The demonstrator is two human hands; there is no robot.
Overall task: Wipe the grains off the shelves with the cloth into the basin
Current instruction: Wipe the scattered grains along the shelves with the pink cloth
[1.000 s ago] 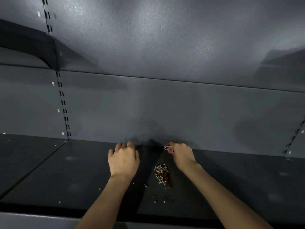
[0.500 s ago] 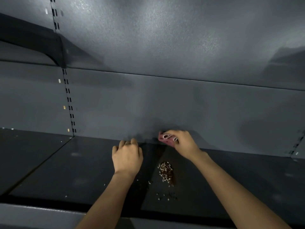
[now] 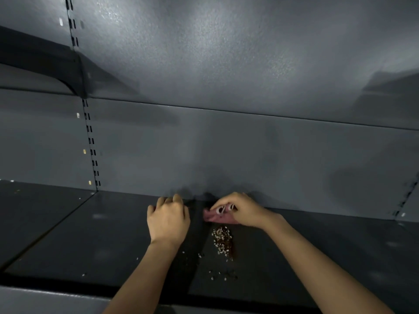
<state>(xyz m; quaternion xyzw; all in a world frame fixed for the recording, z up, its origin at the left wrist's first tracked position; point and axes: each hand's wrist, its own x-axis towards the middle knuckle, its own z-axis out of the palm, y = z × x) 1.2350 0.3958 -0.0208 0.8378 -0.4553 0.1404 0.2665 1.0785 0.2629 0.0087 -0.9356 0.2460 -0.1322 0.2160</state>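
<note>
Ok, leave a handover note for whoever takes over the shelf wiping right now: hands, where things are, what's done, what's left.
Right hand grips the pink folded cloth, set on the dark grey metal shelf just behind the pile of pale and brown grains.
Left hand rests on the shelf beside the pile, fingers curled, holding nothing visible.
Done: grains mostly gathered in one pile.
Left: sweep the pile and loose scattered grains forward off the edge. No basin in view.
</note>
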